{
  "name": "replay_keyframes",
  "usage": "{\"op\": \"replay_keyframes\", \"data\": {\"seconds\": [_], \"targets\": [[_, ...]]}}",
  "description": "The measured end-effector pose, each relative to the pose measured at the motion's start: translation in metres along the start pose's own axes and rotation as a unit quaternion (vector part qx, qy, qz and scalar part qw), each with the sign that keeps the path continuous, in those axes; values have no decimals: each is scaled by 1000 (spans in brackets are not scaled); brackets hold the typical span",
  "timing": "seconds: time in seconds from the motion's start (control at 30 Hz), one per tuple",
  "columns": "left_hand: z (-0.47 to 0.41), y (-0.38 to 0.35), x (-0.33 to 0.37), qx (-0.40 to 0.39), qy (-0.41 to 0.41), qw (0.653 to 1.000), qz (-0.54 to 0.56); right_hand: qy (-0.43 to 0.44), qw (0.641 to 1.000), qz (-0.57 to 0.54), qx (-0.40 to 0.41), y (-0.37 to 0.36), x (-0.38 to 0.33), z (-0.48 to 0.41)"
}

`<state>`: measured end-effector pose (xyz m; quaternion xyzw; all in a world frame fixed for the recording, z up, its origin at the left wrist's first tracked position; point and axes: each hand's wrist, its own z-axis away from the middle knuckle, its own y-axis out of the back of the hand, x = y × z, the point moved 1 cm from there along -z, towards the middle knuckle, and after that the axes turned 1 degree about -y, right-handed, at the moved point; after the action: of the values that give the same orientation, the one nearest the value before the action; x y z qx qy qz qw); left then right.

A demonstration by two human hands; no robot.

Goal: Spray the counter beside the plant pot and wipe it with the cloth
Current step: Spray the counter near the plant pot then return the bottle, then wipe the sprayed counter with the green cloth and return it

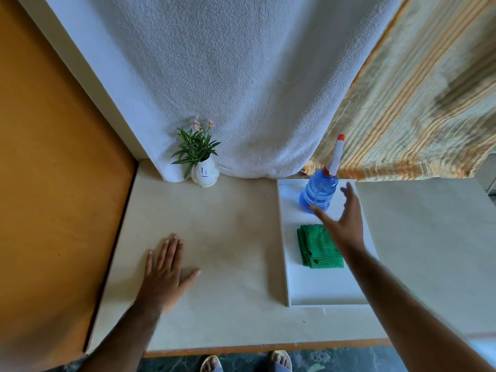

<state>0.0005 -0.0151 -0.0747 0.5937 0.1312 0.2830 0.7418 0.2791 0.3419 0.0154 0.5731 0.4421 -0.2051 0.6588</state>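
A blue spray bottle (319,190) with a white and red trigger head stands at the far end of a white tray (322,288). A folded green cloth (316,247) lies on the tray nearer to me. My right hand (342,218) hovers open above the tray, fingers spread, just short of the bottle and partly over the cloth. My left hand (165,272) rests flat and open on the cream counter (228,237). A small white plant pot (205,173) with green leaves and pink flowers stands at the back of the counter.
A white towel (241,89) hangs behind the pot and a striped curtain (416,103) behind the bottle. An orange wooden panel (53,183) borders the counter's left side. My feet in sandals (245,362) show below the counter's front edge.
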Motion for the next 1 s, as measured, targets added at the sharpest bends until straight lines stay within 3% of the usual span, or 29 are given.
{"op": "replay_keyframes", "data": {"seconds": [0.1, 0.2, 0.3, 0.53, 0.73, 0.87, 1.0], "targets": [[1, 1, 2, 1, 0, 1000, 1, 122, 977, 150, -86, 8, 29, 37], [1, 3, 3, 4, 2, 1000, 5, 251, 904, 292, -187, 14, 52, 64], [1, 4, 6, 10, 2, 1000, 8, 288, 867, 358, -194, 17, 60, 74], [-2, 3, 5, 0, 6, 1000, -7, 283, 872, 371, -148, 9, 55, 72], [3, 7, 8, 23, 0, 1000, 5, 148, 932, 305, -129, 1, 32, 68], [4, 9, 9, 25, -6, 1000, 11, 209, 935, 255, -127, -25, -6, 72], [3, 6, 7, 25, -9, 999, 18, 337, 907, 203, -152, -79, -61, 70]]}}
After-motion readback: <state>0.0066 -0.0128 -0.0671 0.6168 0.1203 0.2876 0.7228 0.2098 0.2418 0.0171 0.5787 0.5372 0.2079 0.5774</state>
